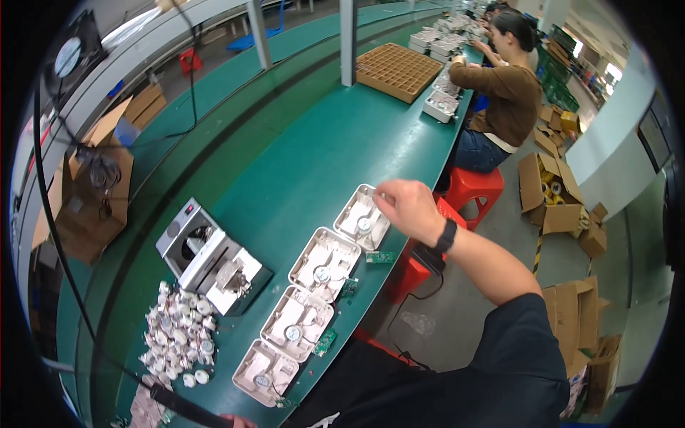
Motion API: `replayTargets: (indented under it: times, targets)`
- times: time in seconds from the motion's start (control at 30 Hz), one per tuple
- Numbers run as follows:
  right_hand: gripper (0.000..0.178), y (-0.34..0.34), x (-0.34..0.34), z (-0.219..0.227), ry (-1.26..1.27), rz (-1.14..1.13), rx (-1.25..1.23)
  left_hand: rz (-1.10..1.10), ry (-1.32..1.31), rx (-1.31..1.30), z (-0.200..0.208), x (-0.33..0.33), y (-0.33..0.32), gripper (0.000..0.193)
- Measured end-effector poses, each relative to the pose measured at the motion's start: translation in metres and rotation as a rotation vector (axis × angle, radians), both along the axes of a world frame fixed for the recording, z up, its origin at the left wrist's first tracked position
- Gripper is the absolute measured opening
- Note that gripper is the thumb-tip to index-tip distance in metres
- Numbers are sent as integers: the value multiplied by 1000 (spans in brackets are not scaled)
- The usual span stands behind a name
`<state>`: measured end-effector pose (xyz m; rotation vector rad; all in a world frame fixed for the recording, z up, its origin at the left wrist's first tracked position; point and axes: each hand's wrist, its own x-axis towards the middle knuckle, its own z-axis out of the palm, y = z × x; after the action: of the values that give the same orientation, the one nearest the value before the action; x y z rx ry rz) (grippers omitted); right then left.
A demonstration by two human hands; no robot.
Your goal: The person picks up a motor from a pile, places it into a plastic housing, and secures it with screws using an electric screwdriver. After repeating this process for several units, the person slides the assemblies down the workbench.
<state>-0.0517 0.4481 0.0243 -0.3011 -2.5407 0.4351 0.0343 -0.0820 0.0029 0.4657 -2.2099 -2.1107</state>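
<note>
My right hand (pixel 408 205) is over the far end of a row of white plastic housings, at the right edge of the farthest housing (pixel 362 217). Its fingers are pinched together; whatever they hold is hidden. Only a sliver of my left hand (pixel 239 421) shows at the lower edge, closed at the end of a black corded cylindrical tool (pixel 189 408). Nearer me in the row are a second housing (pixel 325 264), a third housing (pixel 296 323) and the nearest housing (pixel 265 372). Each has a round white part inside. Green circuit boards (pixel 379 257) lie along their right sides.
Left of the row stands a grey machine (pixel 212 260), with a heap of small white round parts (pixel 177 335) beside it. A brown divided tray (pixel 398 71) lies farther up the green bench (pixel 300 153). A co-worker (pixel 503 93) sits at the far right near red stools (pixel 474 192) and cartons (pixel 553 192).
</note>
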Motion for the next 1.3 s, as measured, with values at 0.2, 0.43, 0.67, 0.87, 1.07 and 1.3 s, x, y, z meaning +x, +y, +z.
replayTargets:
  times: [0.2, 0.43, 0.67, 0.87, 1.07, 1.3]
  targets:
    - [9, -22, 20, 2, 240, -85, 166, -23, -77, -19, -11, 3, 24, 35]
    - [17, 29, 1, -18, -355, 48, 30, -117, -125, 40, -7, 3, 38, 39]
    - [21, 30, -13, -28, -511, -52, 78, -124, -94, 100, -10, 6, 37, 42]
    - [24, 29, -15, -27, -552, -42, 41, -129, -91, 115, -10, 7, 36, 42]
    - [29, 31, -16, -24, -487, -8, -37, -151, -89, 83, -10, 4, 34, 42]
    - [29, 39, -20, -23, -540, 36, -89, -154, -74, 93, -13, 7, 33, 42]
